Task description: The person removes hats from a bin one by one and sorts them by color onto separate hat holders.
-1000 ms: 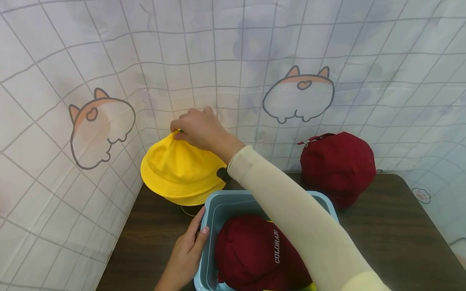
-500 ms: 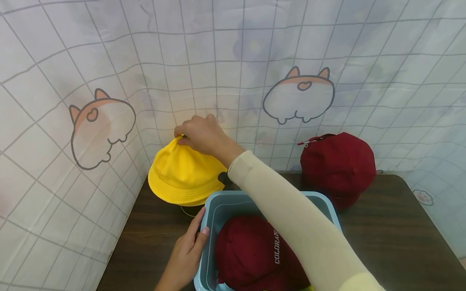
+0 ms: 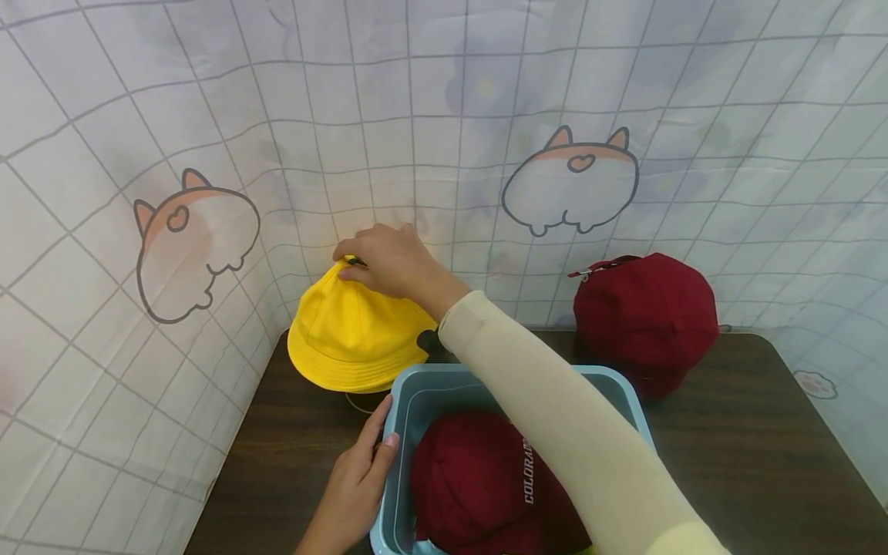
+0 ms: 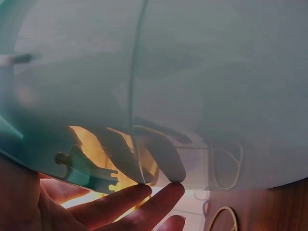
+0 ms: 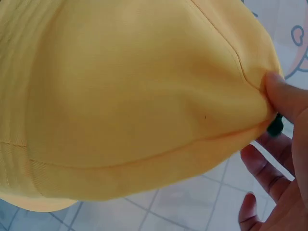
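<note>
My right hand (image 3: 391, 258) pinches the top of a yellow bucket hat (image 3: 357, 331) at the back left of the table. The right wrist view shows the thumb pressing into the hat's crown (image 5: 120, 96), near a small dark green bit (image 5: 275, 126) at its tip. A blue plastic tub (image 3: 509, 374) stands in front, its left rim held by my left hand (image 3: 350, 489), thumb on the rim. Seen from the left wrist, the fingers (image 4: 156, 204) lie along the outer wall. Inside the tub lies a maroon cap (image 3: 465, 486) with white lettering, partly covered by my right forearm.
Another maroon cap (image 3: 645, 324) stands at the back right, its strap buckle uppermost. A thin gold ring (image 3: 364, 407) shows below the yellow hat. Behind the dark wooden table (image 3: 749, 439) hangs a white gridded curtain (image 3: 444, 108) with cartoon corgis.
My right hand has moved slightly down and to the right with the yellow bucket hat, whose brim has drawn away from the left curtain. My left hand and the tub have stayed put.
</note>
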`<control>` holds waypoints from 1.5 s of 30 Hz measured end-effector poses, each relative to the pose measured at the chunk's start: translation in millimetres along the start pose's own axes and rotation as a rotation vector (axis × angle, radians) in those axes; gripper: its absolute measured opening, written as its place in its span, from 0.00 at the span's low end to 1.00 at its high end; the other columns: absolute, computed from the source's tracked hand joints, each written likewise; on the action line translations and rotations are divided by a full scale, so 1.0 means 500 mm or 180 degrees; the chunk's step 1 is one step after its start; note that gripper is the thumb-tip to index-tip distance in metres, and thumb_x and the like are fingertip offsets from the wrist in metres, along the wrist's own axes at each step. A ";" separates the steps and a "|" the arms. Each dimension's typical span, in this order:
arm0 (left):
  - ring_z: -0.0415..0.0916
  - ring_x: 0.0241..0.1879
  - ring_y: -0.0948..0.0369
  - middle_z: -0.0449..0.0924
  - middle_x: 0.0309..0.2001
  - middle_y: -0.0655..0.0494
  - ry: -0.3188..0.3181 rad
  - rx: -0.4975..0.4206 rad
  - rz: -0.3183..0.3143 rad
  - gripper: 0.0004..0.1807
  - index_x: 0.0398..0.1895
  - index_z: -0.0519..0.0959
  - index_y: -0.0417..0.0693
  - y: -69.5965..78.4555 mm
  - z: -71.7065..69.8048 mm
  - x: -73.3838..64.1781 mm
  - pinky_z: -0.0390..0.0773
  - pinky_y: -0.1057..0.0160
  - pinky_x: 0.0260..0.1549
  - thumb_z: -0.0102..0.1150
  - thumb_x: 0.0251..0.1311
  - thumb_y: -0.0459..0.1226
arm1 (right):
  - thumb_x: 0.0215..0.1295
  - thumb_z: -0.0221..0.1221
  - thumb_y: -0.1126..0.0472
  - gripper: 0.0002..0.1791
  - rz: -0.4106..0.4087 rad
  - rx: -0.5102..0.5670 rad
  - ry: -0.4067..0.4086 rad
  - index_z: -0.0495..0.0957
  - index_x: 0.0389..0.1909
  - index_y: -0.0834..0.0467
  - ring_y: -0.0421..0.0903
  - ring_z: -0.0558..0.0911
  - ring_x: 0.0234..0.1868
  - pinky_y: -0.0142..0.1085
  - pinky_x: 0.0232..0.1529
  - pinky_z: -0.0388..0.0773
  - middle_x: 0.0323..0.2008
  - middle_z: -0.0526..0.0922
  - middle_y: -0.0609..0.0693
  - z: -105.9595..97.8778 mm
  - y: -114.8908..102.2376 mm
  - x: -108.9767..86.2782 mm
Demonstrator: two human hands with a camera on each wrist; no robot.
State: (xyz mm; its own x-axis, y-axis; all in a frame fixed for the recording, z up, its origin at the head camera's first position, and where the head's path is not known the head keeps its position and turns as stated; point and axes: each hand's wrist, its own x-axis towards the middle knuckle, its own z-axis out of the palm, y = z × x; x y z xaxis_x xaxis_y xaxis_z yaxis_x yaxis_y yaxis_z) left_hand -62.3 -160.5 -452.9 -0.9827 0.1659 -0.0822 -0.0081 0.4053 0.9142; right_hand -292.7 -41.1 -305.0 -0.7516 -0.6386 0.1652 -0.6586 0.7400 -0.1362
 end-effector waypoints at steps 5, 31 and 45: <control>0.81 0.58 0.50 0.70 0.73 0.52 0.0038 -0.0020 0.0030 0.29 0.79 0.56 0.75 0.001 0.000 -0.001 0.87 0.57 0.40 0.45 0.79 0.54 | 0.73 0.53 0.34 0.28 0.0171 0.0327 -0.0052 0.71 0.71 0.36 0.43 0.76 0.61 0.57 0.63 0.68 0.62 0.81 0.39 -0.007 0.019 -0.002; 0.79 0.56 0.45 0.75 0.62 0.38 0.1112 0.0414 -0.0651 0.28 0.70 0.65 0.41 -0.059 -0.217 0.113 0.82 0.48 0.53 0.35 0.82 0.52 | 0.80 0.50 0.50 0.25 0.2722 0.2810 -0.0870 0.72 0.68 0.60 0.40 0.74 0.23 0.29 0.25 0.72 0.46 0.86 0.54 0.061 0.201 -0.080; 0.85 0.37 0.65 0.82 0.42 0.63 0.1288 -0.0744 -0.0931 0.22 0.63 0.65 0.44 -0.098 -0.232 0.171 0.86 0.63 0.43 0.53 0.76 0.47 | 0.75 0.55 0.61 0.11 0.2716 0.3290 -0.1606 0.80 0.32 0.61 0.41 0.67 0.20 0.29 0.26 0.66 0.19 0.73 0.47 0.097 0.203 -0.103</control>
State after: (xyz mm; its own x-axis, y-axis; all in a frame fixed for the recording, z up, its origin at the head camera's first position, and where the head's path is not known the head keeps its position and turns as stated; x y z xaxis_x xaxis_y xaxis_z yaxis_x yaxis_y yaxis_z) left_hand -167.3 -270.3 -458.7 -0.9256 -0.3013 -0.2291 -0.2871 0.1646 0.9436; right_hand -322.7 56.7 -374.9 -0.7111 -0.2523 -0.6562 0.4277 0.5855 -0.6886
